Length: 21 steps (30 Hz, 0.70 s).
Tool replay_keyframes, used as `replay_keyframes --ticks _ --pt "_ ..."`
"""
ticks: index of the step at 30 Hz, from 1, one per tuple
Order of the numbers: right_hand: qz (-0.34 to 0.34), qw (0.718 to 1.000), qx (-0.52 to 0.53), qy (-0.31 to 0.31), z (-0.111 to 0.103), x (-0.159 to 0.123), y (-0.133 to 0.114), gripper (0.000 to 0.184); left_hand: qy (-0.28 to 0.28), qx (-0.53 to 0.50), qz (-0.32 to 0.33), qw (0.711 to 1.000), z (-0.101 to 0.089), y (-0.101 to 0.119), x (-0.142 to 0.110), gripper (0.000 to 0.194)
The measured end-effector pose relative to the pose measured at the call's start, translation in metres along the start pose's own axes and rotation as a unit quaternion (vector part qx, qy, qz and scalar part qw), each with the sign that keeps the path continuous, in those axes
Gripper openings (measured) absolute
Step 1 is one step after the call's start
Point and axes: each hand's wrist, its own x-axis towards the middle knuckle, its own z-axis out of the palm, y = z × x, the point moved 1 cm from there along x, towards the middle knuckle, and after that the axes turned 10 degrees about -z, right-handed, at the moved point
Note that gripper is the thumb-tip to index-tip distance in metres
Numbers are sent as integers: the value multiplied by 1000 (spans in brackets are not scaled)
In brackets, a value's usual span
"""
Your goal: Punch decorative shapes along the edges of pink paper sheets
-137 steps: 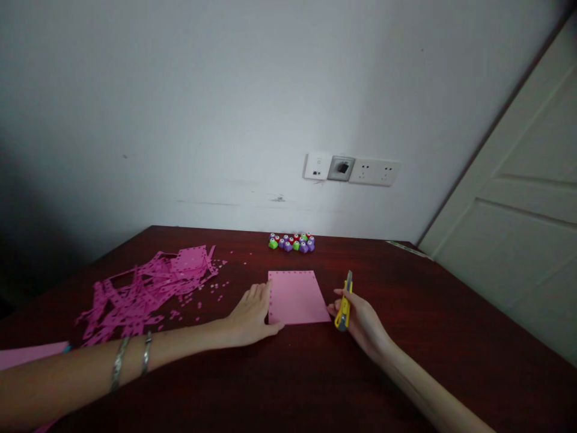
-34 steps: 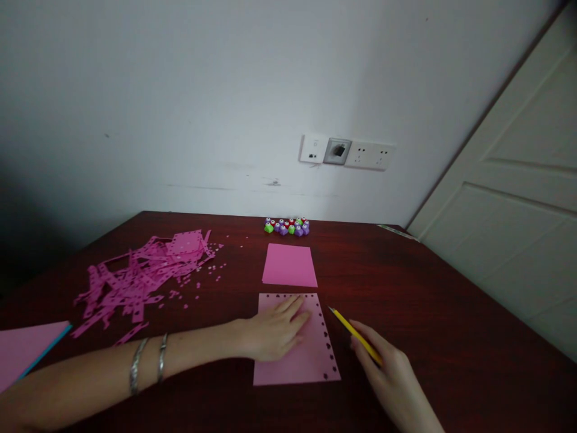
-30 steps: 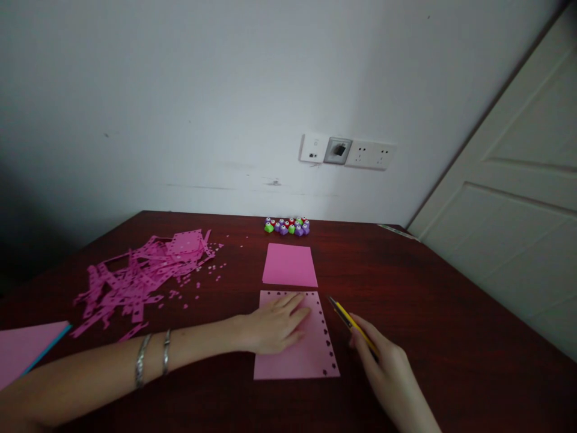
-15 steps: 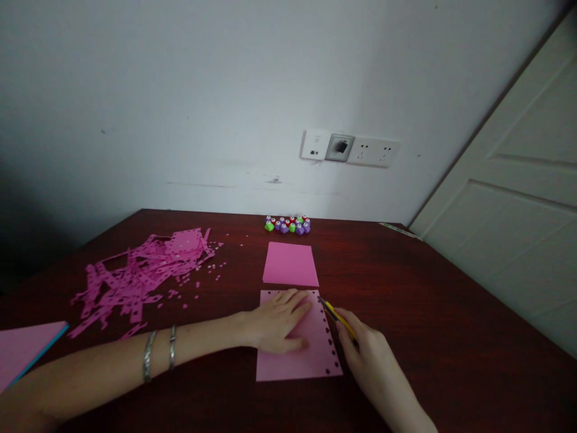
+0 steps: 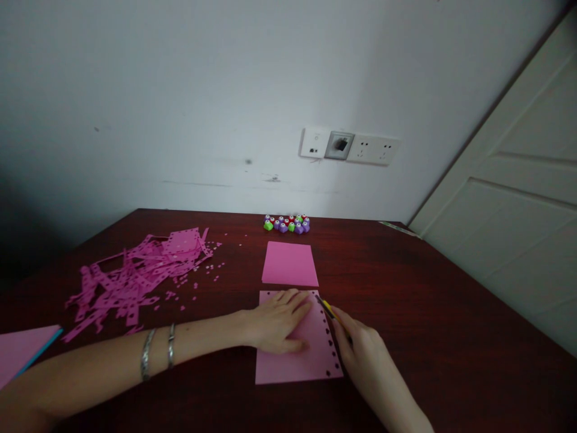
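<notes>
A pink sheet of paper [image 5: 288, 368] lies flat on the dark red table, with small punched holes along its top and right edges. My left hand [image 5: 282, 322] rests on it, open, fingers spread and palm down. In my right hand [image 5: 360, 343] is a yellow utility knife [image 5: 329, 308], fingers wrapped round its handle. The knife's tip meets the sheet near its upper right corner, by the holes. Just beyond the sheet lies a plain pink paper square [image 5: 290, 264]. Much of the knife's handle is hidden by my fingers.
Pink paper scraps [image 5: 135, 276] with tiny punched bits are heaped at the left. Several small colourful beads or toys [image 5: 287, 224] stand near the wall. A pink stack with a blue edge [image 5: 27, 352] sits at the near left. Wall sockets [image 5: 349, 147] are above the table.
My right hand and the knife have shifted slightly left and up, and less of the yellow handle shows. My left hand stays on the sheet. The view has moved very slightly.
</notes>
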Motion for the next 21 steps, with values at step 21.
replay_keyframes --ticks 21 --pt "-4 988 -152 -37 1 2 -14 43 -50 15 -10 999 -7 5 -1 72"
